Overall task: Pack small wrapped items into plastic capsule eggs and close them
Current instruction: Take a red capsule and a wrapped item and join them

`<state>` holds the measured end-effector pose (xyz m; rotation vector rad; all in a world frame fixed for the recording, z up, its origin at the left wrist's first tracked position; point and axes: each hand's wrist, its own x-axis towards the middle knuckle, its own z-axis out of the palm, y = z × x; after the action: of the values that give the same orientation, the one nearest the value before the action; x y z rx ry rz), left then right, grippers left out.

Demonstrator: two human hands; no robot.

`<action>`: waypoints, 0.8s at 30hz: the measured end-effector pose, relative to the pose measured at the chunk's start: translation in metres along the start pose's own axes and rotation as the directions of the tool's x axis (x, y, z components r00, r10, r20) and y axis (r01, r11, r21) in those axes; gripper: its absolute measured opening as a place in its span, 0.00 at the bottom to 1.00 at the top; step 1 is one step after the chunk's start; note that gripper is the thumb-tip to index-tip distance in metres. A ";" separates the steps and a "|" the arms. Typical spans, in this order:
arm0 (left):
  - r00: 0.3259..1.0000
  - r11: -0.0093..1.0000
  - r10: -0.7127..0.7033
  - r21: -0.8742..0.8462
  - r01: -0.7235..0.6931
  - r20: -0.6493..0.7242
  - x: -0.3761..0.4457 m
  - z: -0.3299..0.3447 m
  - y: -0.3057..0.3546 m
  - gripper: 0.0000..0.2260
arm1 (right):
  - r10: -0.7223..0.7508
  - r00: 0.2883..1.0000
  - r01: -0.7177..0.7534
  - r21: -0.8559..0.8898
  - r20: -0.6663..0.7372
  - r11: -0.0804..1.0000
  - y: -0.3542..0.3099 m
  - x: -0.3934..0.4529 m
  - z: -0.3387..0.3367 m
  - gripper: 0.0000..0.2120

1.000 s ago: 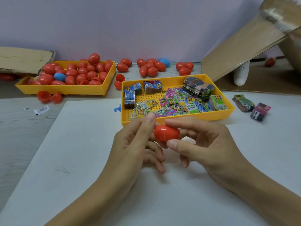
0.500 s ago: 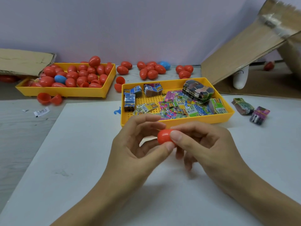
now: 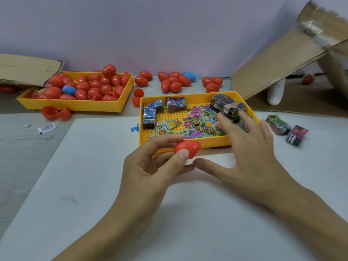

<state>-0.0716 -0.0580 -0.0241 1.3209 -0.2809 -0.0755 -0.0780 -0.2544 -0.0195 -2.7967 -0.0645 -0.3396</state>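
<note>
Left hand [image 3: 148, 166] pinches a closed red capsule egg [image 3: 188, 147] between thumb and index finger, other fingers loosely curled beneath. Egg sits just in front of the near yellow tray [image 3: 145, 113], at its 6 o'clock edge. Right hand [image 3: 244, 153] spread, fingers straight, reaching over the tray's right side above the loose wrapped items [image 3: 195, 123]; fingertips blurred, so contact with them unclear. Second yellow tray [image 3: 79, 105] of red eggs at 10 o'clock. Two wrapped bundles [image 3: 286, 129] lie at 3 o'clock.
</note>
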 end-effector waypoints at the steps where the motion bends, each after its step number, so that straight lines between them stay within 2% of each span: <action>1: 1.000 1.000 0.017 0.009 -0.016 -0.012 0.000 0.000 0.000 0.12 | -0.002 1.000 0.002 -0.020 0.021 1.000 0.000 0.000 0.002 0.47; 4: 0.998 0.997 0.057 0.046 -0.056 -0.031 -0.001 0.000 0.000 0.12 | -0.026 0.992 0.044 0.148 -0.124 0.988 0.002 0.001 0.001 0.26; 6: 0.998 0.997 0.060 0.042 -0.058 -0.029 -0.001 -0.002 0.000 0.11 | -0.028 0.971 0.093 0.267 -0.238 0.959 0.005 0.001 0.001 0.16; 7: 0.998 0.997 0.062 0.035 -0.061 -0.025 -0.001 -0.002 0.000 0.11 | -0.013 0.963 0.104 0.323 -0.271 0.941 0.006 0.001 0.002 0.14; 11: 0.995 0.995 0.101 0.021 -0.101 0.016 -0.002 -0.001 0.001 0.08 | 0.082 0.940 0.124 0.556 -0.331 0.822 0.010 0.003 0.000 0.17; 15: 0.994 0.988 0.112 0.106 -0.112 0.010 -0.002 -0.003 0.000 0.05 | 0.143 0.915 0.189 0.715 -0.376 0.673 0.007 0.004 -0.008 0.19; 16: 0.995 0.987 0.102 0.122 -0.102 0.006 -0.001 -0.003 -0.001 0.04 | 0.161 0.921 0.194 0.775 -0.355 0.602 0.004 0.002 -0.010 0.18; 18: 0.999 0.995 0.050 0.083 -0.050 0.005 0.000 -0.003 -0.002 0.05 | 0.175 0.955 0.161 0.914 -0.240 0.372 -0.005 -0.004 -0.017 0.18; 20: 0.999 0.999 -0.025 0.044 0.023 0.035 -0.001 -0.002 0.000 0.05 | 0.136 0.990 0.027 0.989 -0.047 0.147 -0.017 -0.009 -0.020 0.24; 22: 0.996 0.994 -0.029 0.111 0.020 0.081 -0.002 -0.001 0.001 0.10 | 0.123 0.981 -0.151 0.988 0.147 0.018 -0.026 -0.014 -0.016 0.30; 24: 0.991 0.973 0.023 0.223 -0.052 0.131 -0.003 0.001 0.001 0.14 | 0.119 0.945 -0.297 0.951 0.306 -0.083 -0.031 -0.017 -0.012 0.31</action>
<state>-0.0750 -0.0580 -0.0237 1.5392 -0.4335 -0.0987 -0.1001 -0.2286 -0.0028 -1.1780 0.0856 0.0459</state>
